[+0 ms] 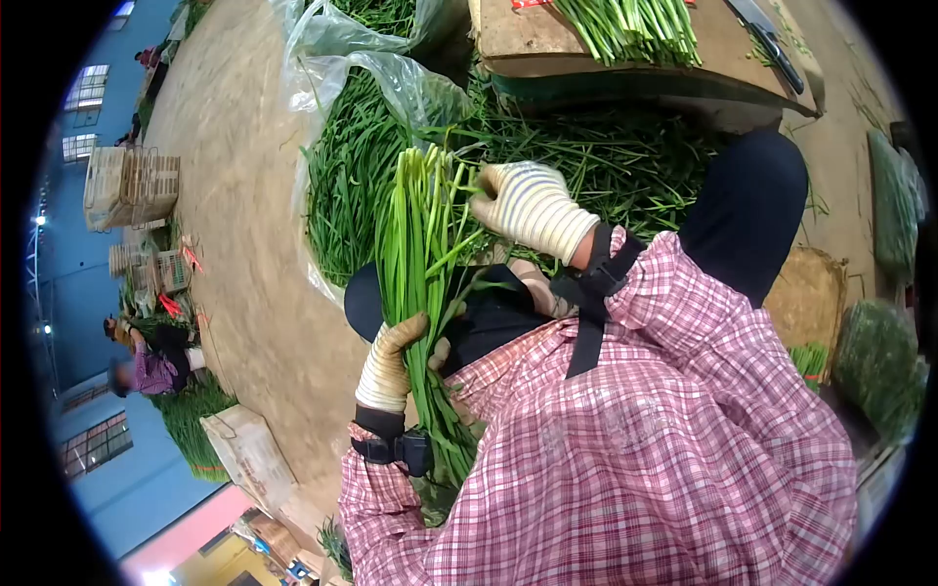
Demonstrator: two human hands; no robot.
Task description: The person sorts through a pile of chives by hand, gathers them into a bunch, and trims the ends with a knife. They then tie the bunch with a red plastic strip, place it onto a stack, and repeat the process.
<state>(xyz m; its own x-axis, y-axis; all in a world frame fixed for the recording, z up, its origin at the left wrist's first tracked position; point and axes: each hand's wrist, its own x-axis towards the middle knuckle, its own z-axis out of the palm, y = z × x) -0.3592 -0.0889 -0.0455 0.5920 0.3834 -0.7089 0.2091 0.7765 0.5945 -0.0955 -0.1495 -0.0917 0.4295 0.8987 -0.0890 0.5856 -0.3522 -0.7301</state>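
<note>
Gripping the chive bunch (422, 254) low at centre frame, the left hand (391, 366) clenches its stems while the right hand (528, 207) pinches a stalk near the tips. Best, I judge, to keep the lower grip tight and pull strays upward. More chives (342, 186) heap in a bag (410, 83) above.

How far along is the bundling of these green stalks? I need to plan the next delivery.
Done: a trimmed batch of stalks lies on the wooden board beside a knife. In hand: the left hand grips a bunch upright, while the right hand picks at its tips. Left: a big loose pile in the plastic bag, so plenty appears unsorted.
</note>
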